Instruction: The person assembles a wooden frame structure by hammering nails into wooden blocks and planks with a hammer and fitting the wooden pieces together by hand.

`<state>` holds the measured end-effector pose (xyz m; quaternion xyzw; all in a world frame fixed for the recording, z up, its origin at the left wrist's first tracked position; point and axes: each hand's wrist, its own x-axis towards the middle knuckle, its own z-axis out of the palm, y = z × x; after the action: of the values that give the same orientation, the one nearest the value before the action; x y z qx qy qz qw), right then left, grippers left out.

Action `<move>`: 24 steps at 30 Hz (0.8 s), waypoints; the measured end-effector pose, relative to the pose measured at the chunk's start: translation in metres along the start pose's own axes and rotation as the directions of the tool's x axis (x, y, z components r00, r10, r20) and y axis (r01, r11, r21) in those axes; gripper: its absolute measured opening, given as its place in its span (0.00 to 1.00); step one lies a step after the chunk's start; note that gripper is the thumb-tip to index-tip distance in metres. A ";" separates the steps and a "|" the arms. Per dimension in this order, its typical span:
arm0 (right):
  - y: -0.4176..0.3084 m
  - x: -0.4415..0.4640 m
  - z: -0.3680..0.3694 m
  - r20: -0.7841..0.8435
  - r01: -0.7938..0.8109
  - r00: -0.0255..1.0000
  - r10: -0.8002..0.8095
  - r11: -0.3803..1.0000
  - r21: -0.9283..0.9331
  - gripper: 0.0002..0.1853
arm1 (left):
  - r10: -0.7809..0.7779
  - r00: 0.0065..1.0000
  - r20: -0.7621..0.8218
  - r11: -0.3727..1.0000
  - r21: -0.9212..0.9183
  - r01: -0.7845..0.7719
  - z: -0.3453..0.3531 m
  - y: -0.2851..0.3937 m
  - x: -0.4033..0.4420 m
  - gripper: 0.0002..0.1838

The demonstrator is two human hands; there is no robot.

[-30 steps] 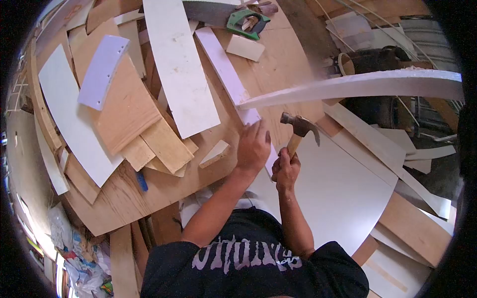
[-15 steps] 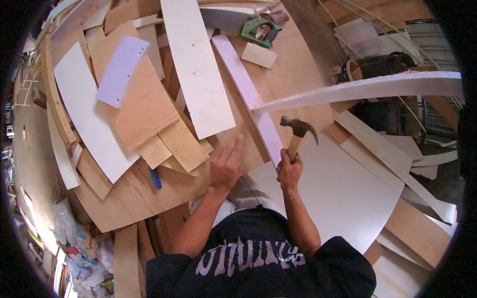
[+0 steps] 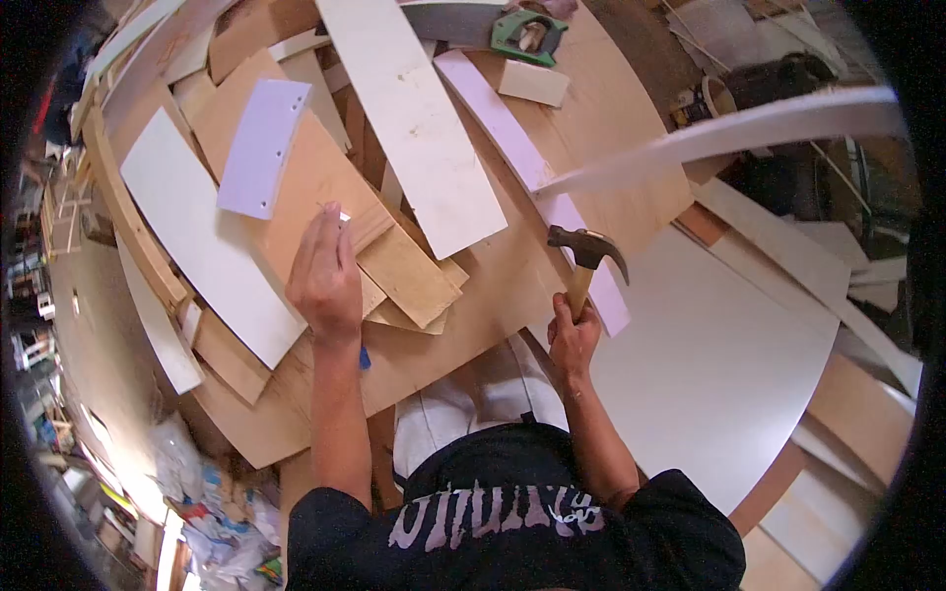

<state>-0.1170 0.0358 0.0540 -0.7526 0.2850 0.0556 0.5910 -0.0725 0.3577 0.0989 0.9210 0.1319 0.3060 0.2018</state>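
Observation:
My right hand (image 3: 574, 342) is wrapped round the wooden handle of a claw hammer (image 3: 588, 252), its dark head raised above a narrow pale lilac board (image 3: 483, 108). Another narrow white board (image 3: 739, 146) meets that lilac board at an angle, standing on edge. Over the pile of wood at the left, my left hand (image 3: 328, 281) has its fingers pressed together above a brown board (image 3: 296, 158). A small bright spot shows by the fingertips, too small to name. Beside them lies a short lilac piece with holes (image 3: 264, 148).
A green-handled handsaw (image 3: 527, 37) and a small cream block (image 3: 533, 84) lie at the back of the plywood table (image 3: 621, 118). A long white board (image 3: 414, 128) crosses the pile. White sheet (image 3: 709, 364) spreads at right, with offcuts beyond. Plastic bags (image 3: 227, 532) sit lower left.
My left hand has moved left from the table's front area to above the brown board. My right hand still grips the hammer. The view has shifted slightly.

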 end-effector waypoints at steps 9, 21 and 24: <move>0.040 -0.043 0.011 -0.188 0.040 0.981 -0.044 0.999 -0.029 0.12 | 0.196 0.949 0.246 0.814 -0.580 -0.018 0.031 0.095 -0.051 0.15; 0.031 -0.059 -0.040 -0.360 -0.038 0.932 0.040 0.999 0.011 0.13 | -0.172 0.677 0.716 0.285 -0.622 0.730 0.178 0.184 -0.087 0.13; 0.029 -0.046 -0.048 -0.321 -0.005 0.947 0.002 1.000 -0.008 0.14 | -0.175 0.729 0.662 0.324 -0.660 0.678 0.193 0.187 -0.092 0.13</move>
<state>-0.1820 0.0037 0.0623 -0.7537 0.3784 -0.0653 0.5334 -0.0024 0.1026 -0.0041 0.6498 0.1489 0.0234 0.7450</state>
